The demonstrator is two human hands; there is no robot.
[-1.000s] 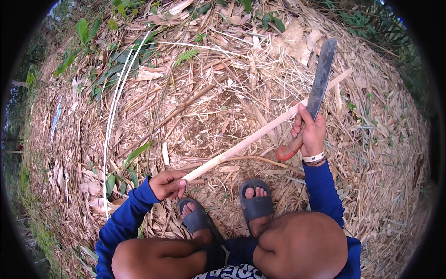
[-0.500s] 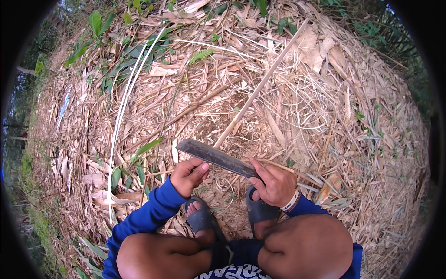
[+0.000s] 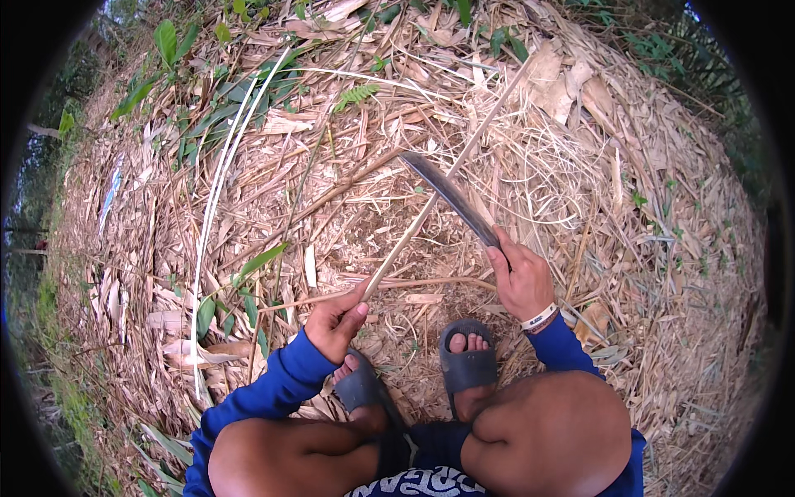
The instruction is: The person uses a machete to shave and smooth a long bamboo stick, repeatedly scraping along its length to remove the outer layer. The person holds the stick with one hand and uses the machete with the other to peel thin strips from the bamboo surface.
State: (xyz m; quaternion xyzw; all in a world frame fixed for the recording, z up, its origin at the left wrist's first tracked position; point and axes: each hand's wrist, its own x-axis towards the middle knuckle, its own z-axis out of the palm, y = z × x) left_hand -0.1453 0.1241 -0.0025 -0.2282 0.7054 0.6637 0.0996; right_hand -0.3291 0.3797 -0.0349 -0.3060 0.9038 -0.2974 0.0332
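Observation:
Pinched in my left hand (image 3: 335, 323) is the near end of a long, pale strip (image 3: 403, 242) that looks like split bamboo. It slants away to the far right, its far part over the litter. My right hand (image 3: 523, 277) is closed round the near end of a dark machete (image 3: 455, 199); its handle is hidden by the fingers. The blade points away and to the left, crossing over the middle of the strip. Whether blade and strip touch, I cannot tell.
Dry sheaths and shavings cover the ground. Long white strips (image 3: 222, 178) lie at the left, and a tangle of thin curled shavings (image 3: 555, 186) lies at the far right. A brown stick (image 3: 435, 282) lies ahead of my sandalled feet (image 3: 469, 358). Green leaves (image 3: 263, 260) stand nearby.
My right hand has moved away from me and slightly right, swinging the machete from near my left hand out across the strip. My left hand has shifted slightly nearer, still holding the strip.

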